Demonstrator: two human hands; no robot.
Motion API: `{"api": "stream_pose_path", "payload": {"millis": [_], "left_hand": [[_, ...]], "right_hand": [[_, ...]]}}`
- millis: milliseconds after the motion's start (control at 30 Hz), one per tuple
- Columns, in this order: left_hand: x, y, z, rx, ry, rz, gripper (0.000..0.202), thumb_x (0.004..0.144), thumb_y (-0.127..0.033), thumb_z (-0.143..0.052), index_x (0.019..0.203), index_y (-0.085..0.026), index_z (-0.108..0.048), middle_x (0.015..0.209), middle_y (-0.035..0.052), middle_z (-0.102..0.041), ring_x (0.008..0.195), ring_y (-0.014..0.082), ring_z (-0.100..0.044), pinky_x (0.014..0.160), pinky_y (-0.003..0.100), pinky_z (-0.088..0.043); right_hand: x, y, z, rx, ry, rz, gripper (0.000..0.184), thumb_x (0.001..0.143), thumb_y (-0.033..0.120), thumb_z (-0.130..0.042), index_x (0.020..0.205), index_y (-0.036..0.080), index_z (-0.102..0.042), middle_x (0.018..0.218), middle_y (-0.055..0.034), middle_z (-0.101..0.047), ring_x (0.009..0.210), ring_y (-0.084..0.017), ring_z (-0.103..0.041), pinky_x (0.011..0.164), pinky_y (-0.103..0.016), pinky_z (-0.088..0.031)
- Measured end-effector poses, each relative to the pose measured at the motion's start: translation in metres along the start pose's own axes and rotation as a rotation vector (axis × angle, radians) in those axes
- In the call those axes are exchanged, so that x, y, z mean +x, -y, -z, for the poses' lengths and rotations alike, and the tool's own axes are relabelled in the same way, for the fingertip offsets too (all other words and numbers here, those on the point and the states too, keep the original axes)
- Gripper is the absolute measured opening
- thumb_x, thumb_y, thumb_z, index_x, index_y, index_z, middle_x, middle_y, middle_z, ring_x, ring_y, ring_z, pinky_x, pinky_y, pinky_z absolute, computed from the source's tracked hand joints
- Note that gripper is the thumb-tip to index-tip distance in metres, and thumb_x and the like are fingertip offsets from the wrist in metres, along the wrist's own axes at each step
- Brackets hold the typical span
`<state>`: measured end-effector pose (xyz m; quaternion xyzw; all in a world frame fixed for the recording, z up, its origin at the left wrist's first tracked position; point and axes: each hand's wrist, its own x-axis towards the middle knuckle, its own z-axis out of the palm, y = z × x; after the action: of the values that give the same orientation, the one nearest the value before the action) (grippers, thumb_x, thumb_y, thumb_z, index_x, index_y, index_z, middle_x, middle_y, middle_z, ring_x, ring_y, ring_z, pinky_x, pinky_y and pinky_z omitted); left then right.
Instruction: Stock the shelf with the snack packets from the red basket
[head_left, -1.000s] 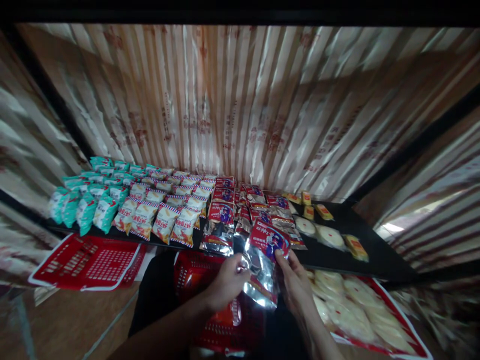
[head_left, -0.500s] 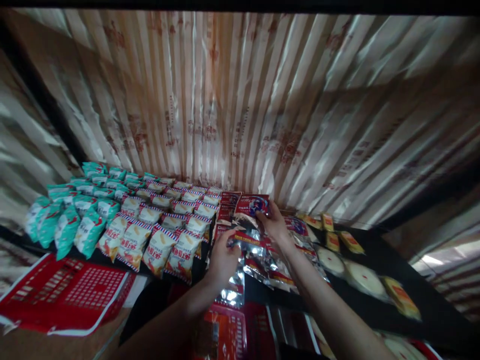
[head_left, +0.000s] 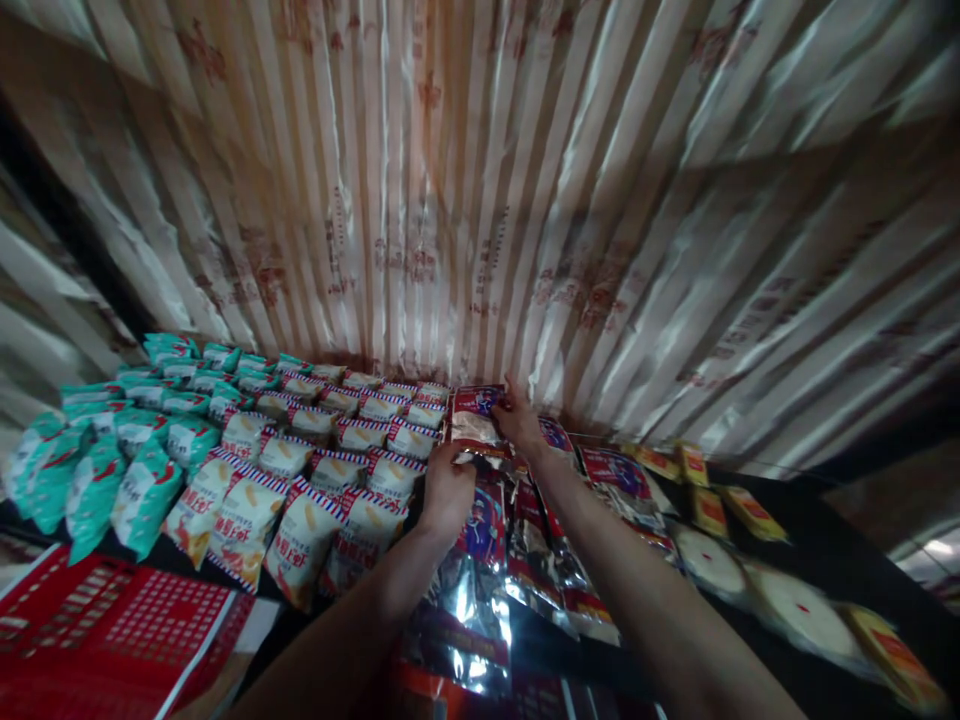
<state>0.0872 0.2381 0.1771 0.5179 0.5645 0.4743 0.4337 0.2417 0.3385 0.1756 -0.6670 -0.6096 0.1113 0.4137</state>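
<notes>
Both of my hands are at the back middle of the black table. My right hand (head_left: pixel 519 422) is closed on the right edge of a dark red foil snack packet (head_left: pixel 474 415) with a blue picture. My left hand (head_left: pixel 448 492) is curled closed at the packet's near left edge; its fingertips are partly hidden. Below them lies another red and silver packet (head_left: pixel 484 525), with its shiny lower end hanging toward me. More red foil packets (head_left: pixel 534 545) overlap under my right forearm.
Left of my hands stand rows of white chip bags (head_left: pixel 304 540) and teal bags (head_left: pixel 146 495). A red plastic basket (head_left: pixel 150 620) is at lower left. Yellow packs (head_left: pixel 752 512) and round white packs (head_left: pixel 799 605) lie right. Corrugated sheeting (head_left: pixel 465 200) rises behind.
My right hand has shifted left with the red packet, now close beside the chip bags. My left hand has moved slightly with it. The view has come closer to the table.
</notes>
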Motion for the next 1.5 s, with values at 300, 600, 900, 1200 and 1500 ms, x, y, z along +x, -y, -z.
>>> {"api": "stream_pose_path", "payload": {"millis": [300,600,900,1200,1500], "left_hand": [[-0.004,0.000,-0.001,0.143,0.059,-0.163,0.037,0.070,-0.001,-0.045,0.093,-0.018,-0.068,0.106,0.0053,-0.062,0.104,0.0183,-0.056,0.098,0.030,-0.042],[-0.006,0.004,-0.006,0.078,0.123,-0.127,0.039,0.071,0.000,-0.049,0.101,-0.019,-0.064,0.115,0.0055,-0.059,0.109,0.0178,-0.055,0.099,0.032,-0.043],[-0.002,0.003,-0.004,0.098,0.146,-0.125,0.041,0.070,0.000,-0.047,0.103,-0.017,-0.064,0.116,0.0078,-0.059,0.110,0.0193,-0.055,0.101,0.035,-0.042],[-0.019,-0.005,0.004,0.140,0.038,-0.290,0.033,0.070,-0.001,-0.047,0.090,-0.018,-0.068,0.114,0.0065,-0.062,0.113,0.0200,-0.054,0.102,0.037,-0.042],[-0.097,-0.031,-0.009,0.166,0.252,-0.458,0.030,0.075,-0.005,-0.046,0.089,-0.021,-0.066,0.111,0.0066,-0.064,0.109,0.0195,-0.057,0.100,0.037,-0.043]], "right_hand": [[-0.003,-0.012,-0.014,-0.304,0.101,-0.032,0.040,0.075,0.016,-0.048,0.108,0.024,-0.068,0.103,-0.0025,-0.072,0.095,-0.022,-0.065,0.089,-0.032,-0.048],[0.001,0.005,-0.012,-0.464,0.156,0.001,0.037,0.080,0.021,-0.046,0.110,0.021,-0.068,0.106,-0.0076,-0.070,0.096,-0.024,-0.065,0.087,-0.032,-0.047],[-0.008,0.012,-0.019,-0.498,0.131,-0.029,0.041,0.085,0.036,-0.046,0.119,0.018,-0.062,0.112,-0.0139,-0.066,0.111,-0.028,-0.056,0.099,-0.042,-0.034],[-0.035,-0.005,-0.004,-0.163,-0.067,0.038,0.037,0.083,0.029,-0.044,0.112,0.018,-0.065,0.123,-0.0110,-0.061,0.124,-0.025,-0.045,0.105,-0.045,-0.031],[-0.150,-0.040,0.066,0.021,-0.193,-0.101,0.040,0.081,0.037,-0.042,0.108,0.018,-0.065,0.123,-0.0102,-0.061,0.119,-0.024,-0.051,0.103,-0.043,-0.036]]}}
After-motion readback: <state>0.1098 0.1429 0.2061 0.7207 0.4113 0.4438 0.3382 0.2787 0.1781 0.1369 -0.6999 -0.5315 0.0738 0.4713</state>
